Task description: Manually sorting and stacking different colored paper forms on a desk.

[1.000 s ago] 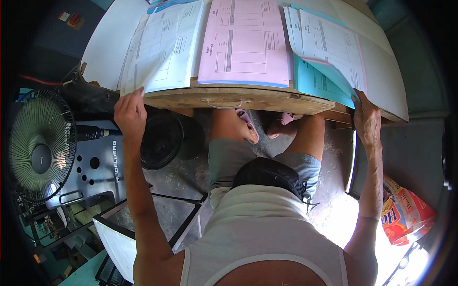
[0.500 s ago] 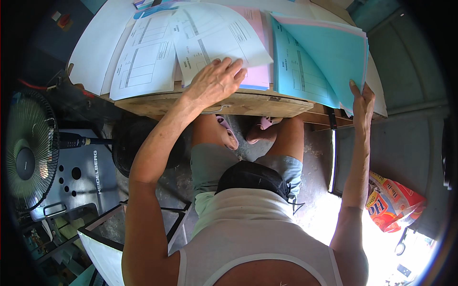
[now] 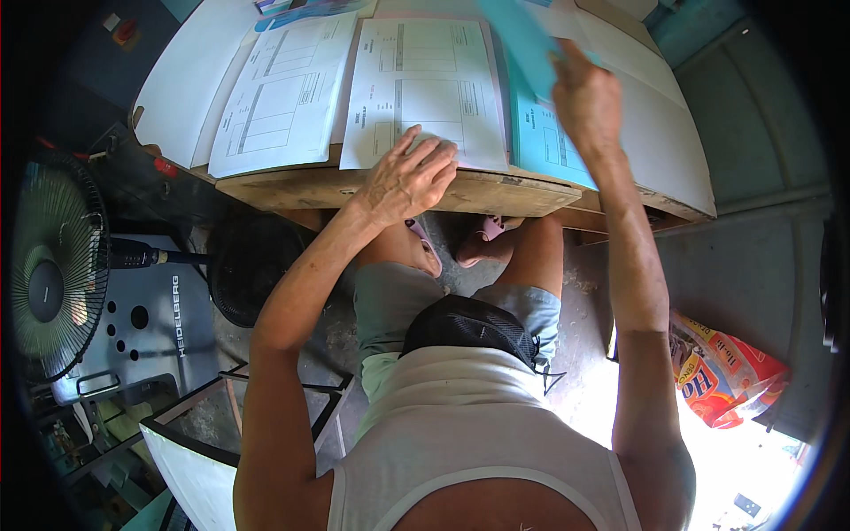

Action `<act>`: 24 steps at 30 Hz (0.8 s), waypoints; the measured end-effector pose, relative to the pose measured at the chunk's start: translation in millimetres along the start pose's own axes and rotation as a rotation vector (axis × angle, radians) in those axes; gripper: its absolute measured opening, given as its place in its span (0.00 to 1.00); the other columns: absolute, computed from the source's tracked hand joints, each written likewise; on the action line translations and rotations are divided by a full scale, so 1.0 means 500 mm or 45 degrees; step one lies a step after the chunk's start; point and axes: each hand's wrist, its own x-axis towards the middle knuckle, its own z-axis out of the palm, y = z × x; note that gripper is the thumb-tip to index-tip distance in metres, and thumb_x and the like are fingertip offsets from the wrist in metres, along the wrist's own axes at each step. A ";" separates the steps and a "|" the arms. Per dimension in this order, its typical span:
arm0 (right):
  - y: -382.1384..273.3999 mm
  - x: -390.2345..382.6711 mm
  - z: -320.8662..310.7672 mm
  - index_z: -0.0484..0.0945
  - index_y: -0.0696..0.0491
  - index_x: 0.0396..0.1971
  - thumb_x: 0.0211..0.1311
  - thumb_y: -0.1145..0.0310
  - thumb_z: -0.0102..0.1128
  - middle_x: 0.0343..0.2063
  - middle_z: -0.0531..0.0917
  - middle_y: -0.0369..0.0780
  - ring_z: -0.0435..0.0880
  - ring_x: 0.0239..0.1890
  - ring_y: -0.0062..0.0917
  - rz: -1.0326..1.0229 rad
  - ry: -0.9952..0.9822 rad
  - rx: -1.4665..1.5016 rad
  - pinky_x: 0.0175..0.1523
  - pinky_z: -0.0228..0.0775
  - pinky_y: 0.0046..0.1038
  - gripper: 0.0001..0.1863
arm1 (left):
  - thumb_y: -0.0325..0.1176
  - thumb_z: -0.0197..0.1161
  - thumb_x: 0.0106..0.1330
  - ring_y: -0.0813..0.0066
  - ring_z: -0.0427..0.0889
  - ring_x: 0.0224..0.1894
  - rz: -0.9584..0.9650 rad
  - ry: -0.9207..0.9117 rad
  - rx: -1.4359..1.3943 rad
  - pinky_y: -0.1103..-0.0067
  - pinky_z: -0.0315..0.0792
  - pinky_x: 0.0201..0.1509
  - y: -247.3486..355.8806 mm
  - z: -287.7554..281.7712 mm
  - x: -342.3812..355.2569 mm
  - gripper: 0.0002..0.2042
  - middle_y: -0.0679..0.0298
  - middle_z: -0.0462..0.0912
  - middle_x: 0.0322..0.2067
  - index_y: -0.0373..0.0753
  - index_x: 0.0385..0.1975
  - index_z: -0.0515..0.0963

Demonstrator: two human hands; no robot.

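Note:
White printed form sheets lie in a left stack and on the middle stack, covering the pink forms. My left hand touches the lower edge of the middle white sheet, its fingers loosely bent and apart. To the right is a stack of teal printed forms. My right hand is raised over that stack, thumb and fingers closed on lifted teal sheets, which are blurred and tilted toward the back of the desk.
The wooden desk has a drawer front under the papers. A standing fan and a metal panel are at the left, with a black-edged frame below. A red plastic bag is at lower right.
My left hand moved rightward from the left stack, and a white sheet now lies flat over the pink forms. My right hand has swung up and left with the teal sheets.

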 end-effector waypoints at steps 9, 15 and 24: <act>-0.132 -0.117 0.070 0.80 0.56 0.38 0.57 0.70 0.61 0.25 0.86 0.44 0.87 0.26 0.40 -0.607 -0.559 0.007 0.33 0.79 0.39 0.09 | 0.32 0.66 0.59 0.67 0.79 0.51 -0.215 0.022 0.047 0.60 0.77 0.56 0.000 -0.026 -0.044 0.03 0.67 0.81 0.46 0.42 0.28 0.82; -0.127 -0.113 0.046 0.79 0.58 0.43 0.62 0.63 0.63 0.31 0.86 0.45 0.88 0.35 0.40 -0.656 -0.589 0.179 0.41 0.79 0.38 0.15 | 0.36 0.69 0.60 0.64 0.78 0.53 -0.226 0.124 0.270 0.50 0.70 0.60 -0.027 -0.076 -0.032 0.07 0.68 0.84 0.47 0.44 0.35 0.87; 0.007 0.062 -0.034 0.81 0.52 0.48 0.53 0.77 0.59 0.42 0.87 0.42 0.88 0.43 0.34 -1.106 -0.257 -0.299 0.46 0.82 0.33 0.20 | 0.44 0.69 0.62 0.66 0.75 0.58 0.090 0.202 0.097 0.55 0.68 0.62 0.149 -0.008 0.131 0.18 0.67 0.81 0.54 0.46 0.50 0.83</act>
